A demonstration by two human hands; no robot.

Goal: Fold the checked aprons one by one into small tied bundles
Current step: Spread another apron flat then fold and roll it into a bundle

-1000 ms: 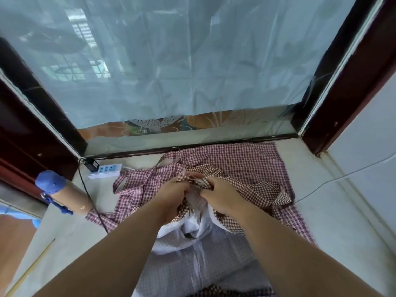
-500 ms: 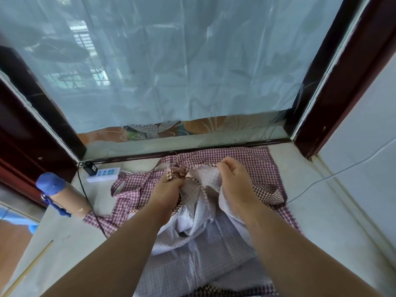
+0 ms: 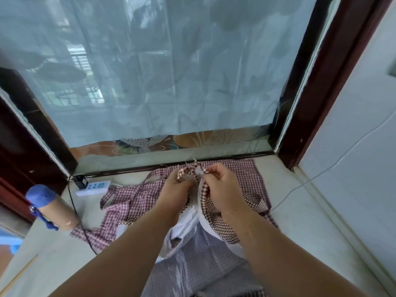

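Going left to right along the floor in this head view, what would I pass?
Blue-capped tube → white power strip → left hand → right hand, both gripping the checked apron → thin white wire.

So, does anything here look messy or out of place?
A black cable lies across a corner of the rumpled checked apron on the floor, where it could snag. Also, loose threads fray from the strap held by the left hand and right hand.

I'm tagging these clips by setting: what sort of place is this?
Likely a home, by a glazed door: dark wooden frame, pale curtain across it, power strip on the floor.
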